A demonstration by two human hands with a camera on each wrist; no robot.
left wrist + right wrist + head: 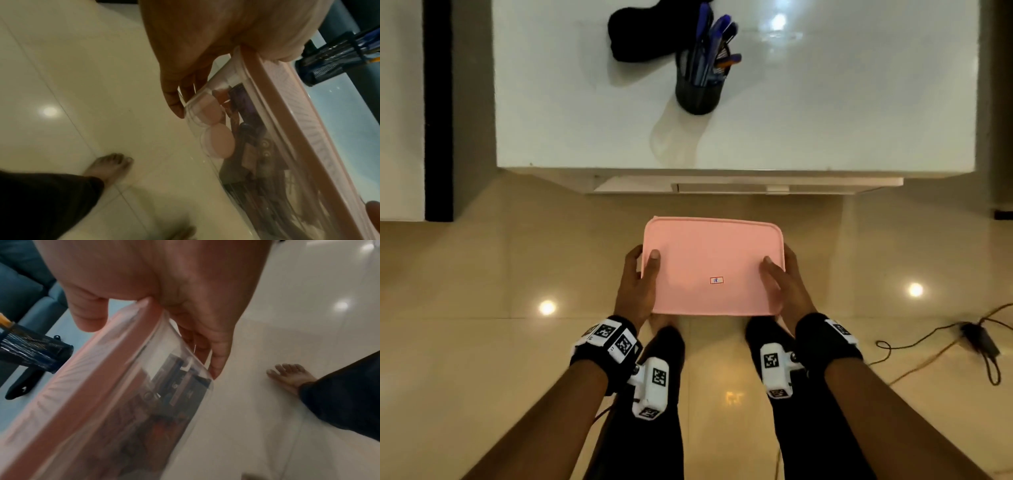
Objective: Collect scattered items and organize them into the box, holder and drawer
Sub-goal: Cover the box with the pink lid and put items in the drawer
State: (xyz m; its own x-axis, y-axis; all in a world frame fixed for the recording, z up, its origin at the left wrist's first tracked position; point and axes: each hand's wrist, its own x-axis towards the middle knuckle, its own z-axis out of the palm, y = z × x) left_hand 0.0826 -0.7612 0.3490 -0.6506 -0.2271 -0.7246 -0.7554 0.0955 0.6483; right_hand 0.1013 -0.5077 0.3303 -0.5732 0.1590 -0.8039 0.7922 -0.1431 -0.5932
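A clear plastic box with a pink lid (710, 267) is held in the air above the floor, in front of the white table (825, 120). My left hand (638, 281) grips its left end, thumb on the lid and fingers under the side. My right hand (786, 284) grips the right end the same way. Through the clear wall (242, 146) I see round pink pads and dark items inside; the right wrist view shows the box (127, 386) with more dark items. A black mesh pen holder (698, 89) full of blue pens stands on the table. A drawer front (784, 187) sits under the table edge.
A black cloth item (640, 31) lies behind the pen holder. Glossy beige floor tiles lie below, with my bare feet (111, 167) on them. A black cable and adapter (979, 339) trail on the floor at the right. A dark pillar (438, 109) stands left of the table.
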